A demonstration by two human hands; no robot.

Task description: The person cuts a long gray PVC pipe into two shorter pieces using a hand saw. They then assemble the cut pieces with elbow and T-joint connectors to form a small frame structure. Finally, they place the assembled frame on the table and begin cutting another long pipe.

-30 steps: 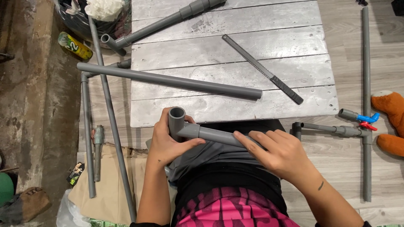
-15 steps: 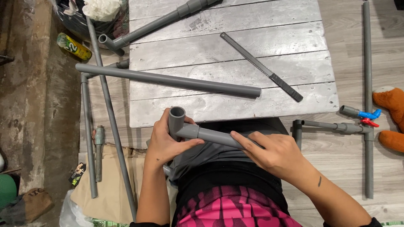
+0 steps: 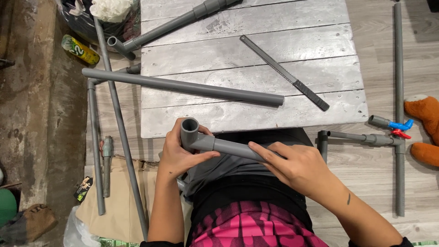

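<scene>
Currently, left to right: at the far left, several long grey pipes [image 3: 122, 137] lean or lie on the floor beside the table, one with a metal coupling [image 3: 107, 147], and a flattened green-yellow can [image 3: 80, 49] sits on the dirty concrete above them. The left hand [image 3: 180, 153] is closed round a grey elbow fitting [image 3: 189, 131], thumb along the socket, fingers curled behind it (open end of the elbow faces up at the camera). The elbow is seated on a short grey pipe [image 3: 233, 149] that runs right and slightly down across the person's lap, just below the near edge of the silver plank table [image 3: 256, 41]. The right hand [image 3: 299, 167] wraps the other end of that pipe, fingers loosely closed over it, index finger stretched along the top. On the table: 1 long grey pipe [image 3: 183, 86] lying across and overhanging the left edge, a second pipe with fittings [image 3: 173, 25] at the top, and a hacksaw blade with a black grip [image 3: 283, 72] lying diagonally. Right of the table, on the wood floor, a pipe assembly with a blue and red valve [image 3: 398, 128] and, touching the frame edge, an orange plush toy [image 3: 425, 126].
</scene>
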